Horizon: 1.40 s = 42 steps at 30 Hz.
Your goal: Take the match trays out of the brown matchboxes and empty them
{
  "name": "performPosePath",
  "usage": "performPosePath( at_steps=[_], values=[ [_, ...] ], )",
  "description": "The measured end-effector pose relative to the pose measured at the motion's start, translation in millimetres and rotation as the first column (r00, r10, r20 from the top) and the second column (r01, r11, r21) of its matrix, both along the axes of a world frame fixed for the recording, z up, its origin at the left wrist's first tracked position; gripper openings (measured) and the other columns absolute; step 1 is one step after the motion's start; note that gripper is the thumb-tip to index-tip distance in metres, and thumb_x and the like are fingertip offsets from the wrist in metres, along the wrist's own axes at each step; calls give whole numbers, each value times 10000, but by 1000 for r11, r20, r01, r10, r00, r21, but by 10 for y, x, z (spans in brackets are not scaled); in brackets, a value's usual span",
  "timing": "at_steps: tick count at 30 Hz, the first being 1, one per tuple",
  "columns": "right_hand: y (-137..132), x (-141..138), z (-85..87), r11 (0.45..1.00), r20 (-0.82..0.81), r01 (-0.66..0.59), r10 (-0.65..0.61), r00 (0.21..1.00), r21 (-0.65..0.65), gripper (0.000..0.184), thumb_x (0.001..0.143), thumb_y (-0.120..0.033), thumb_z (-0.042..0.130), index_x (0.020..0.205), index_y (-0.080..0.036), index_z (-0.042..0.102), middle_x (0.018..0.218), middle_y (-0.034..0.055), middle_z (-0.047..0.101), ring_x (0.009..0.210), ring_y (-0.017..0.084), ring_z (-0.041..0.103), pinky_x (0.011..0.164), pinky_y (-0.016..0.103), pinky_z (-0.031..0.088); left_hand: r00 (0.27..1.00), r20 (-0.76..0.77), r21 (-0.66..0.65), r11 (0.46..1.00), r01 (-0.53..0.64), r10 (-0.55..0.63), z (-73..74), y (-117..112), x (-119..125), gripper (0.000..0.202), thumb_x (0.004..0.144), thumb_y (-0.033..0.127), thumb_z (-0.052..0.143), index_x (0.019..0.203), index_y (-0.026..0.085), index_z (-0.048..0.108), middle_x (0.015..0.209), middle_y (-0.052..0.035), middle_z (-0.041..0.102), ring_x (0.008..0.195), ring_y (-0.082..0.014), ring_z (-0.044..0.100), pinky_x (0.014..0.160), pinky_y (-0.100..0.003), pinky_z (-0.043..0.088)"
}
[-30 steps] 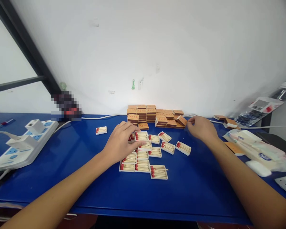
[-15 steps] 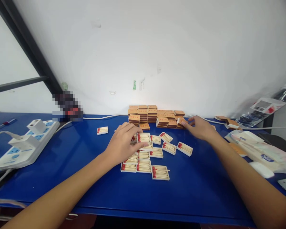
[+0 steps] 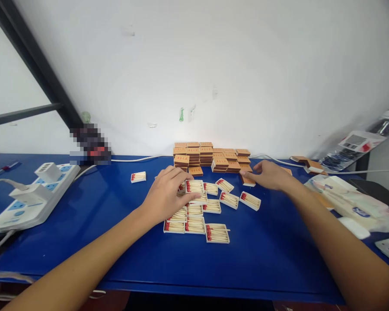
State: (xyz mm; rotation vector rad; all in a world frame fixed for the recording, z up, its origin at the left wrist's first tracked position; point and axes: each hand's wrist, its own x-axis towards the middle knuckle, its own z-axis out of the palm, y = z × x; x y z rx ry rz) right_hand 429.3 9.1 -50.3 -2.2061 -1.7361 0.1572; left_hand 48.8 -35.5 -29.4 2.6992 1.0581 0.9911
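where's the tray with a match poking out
In the head view, the tray lies slightly right of centre on the blue desk, just right of the front tray row.

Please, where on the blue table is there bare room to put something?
Free: at left, between the power strip and left forearm; in front, between the match trays and the table's front edge. Crowded: the middle, beside the left hand; the back, with box stacks; the far right, with the tissue pack.

White wall [image 3: 246, 65] rising from the back edge of a blue table [image 3: 272, 250], green patch [image 3: 181, 114] and pale scuffs [image 3: 192, 113] on the wall, dark post [image 3: 35, 62] slanting down toward that edge at left, thinner bar [image 3: 22, 114] meeting it, soft light, shadow [image 3: 194, 303] below the front edge
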Motion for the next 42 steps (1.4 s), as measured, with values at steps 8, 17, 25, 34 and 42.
performPosePath(
  at_steps=[8, 17, 25, 34, 42],
  values=[
    [-69, 8, 35, 960, 99, -137, 166, 981, -245, 501, 803, -735, 721, 624, -270, 673, 572, 60, 681, 574, 271, 705, 467, 345, 461, 1000, -17, 4, 1000, -4, 4, 2, 6, -1, 350, 941, 483, 811, 1117, 208, 685, 1053, -60, 740, 1008, -276, 636, 914, -468, 510],
    [127, 132, 125, 969, 239, -156, 108, 965, 191, 381, 899, -386, 688, 1215, -178, 734, 1159, 170, 736, 913, 309, 729, 812, 414, 564, 1000, -4, -16, 1000, -1, 0, -15, 24, -10, 343, 949, 491, 800, 1118, 215, 689, 1026, -57, 729, 967, -267, 644, 877, -454, 519],
    [197, 122, -44, 913, 119, -232, 203, 972, 336, 373, 923, -249, 630, 1285, -172, 678, 1262, 166, 659, 931, 267, 725, 941, 422, 562, 1000, 1, -12, 1000, 9, -9, -6, 20, -15, 345, 946, 497, 802, 1124, 221, 696, 1029, -60, 743, 995, -275, 673, 896, -457, 539],
    [217, 79, -155, 934, 174, -119, 62, 983, 337, 354, 964, -458, 634, 1189, -188, 678, 1163, 144, 731, 931, 295, 698, 832, 416, 526, 1000, 2, -11, 1000, 3, -3, 4, 9, -8, 359, 940, 496, 808, 1127, 210, 700, 1045, -61, 738, 1002, -274, 653, 897, -462, 541],
    [199, -38, -131, 958, 134, -41, 3, 991, 284, 415, 978, -520, 631, 1188, -165, 671, 1114, 152, 771, 1009, 334, 717, 821, 408, 516, 1000, -1, -13, 1000, 3, -3, -4, 12, -8, 354, 938, 495, 811, 1121, 215, 695, 1057, -58, 743, 1017, -274, 653, 908, -463, 536]
  ],
)
